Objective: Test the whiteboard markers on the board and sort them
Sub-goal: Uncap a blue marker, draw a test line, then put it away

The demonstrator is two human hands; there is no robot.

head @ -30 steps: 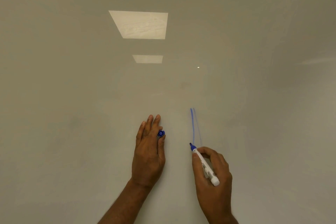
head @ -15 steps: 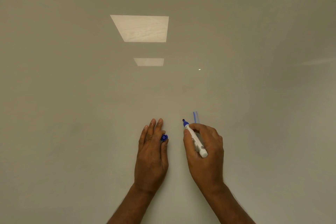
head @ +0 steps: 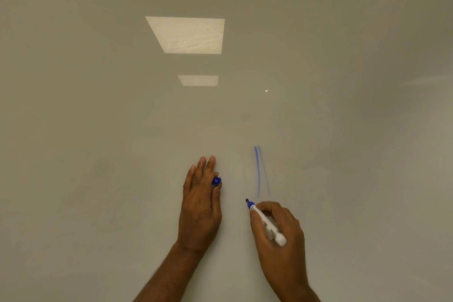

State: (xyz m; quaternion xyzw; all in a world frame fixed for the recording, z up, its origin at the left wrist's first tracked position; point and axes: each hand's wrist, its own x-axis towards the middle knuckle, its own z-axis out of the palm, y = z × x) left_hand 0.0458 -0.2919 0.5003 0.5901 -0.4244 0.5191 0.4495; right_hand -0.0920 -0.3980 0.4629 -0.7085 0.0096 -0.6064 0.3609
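Left hand (head: 199, 206) lies against the whiteboard (head: 98, 130), fingers extended, thumb and forefinger pinching the blue cap (head: 216, 180). Two thin blue strokes (head: 257, 171) run vertically to its right. Right hand (head: 279, 235) grips the white marker (head: 268, 225), its uncapped tip just below the strokes; contact with the board cannot be confirmed.

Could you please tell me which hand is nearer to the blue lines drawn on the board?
The right hand: it grips the marker just below the blue lines, its tip close to their lower ends. The left hand, pinching the blue cap, lies further off to their left.
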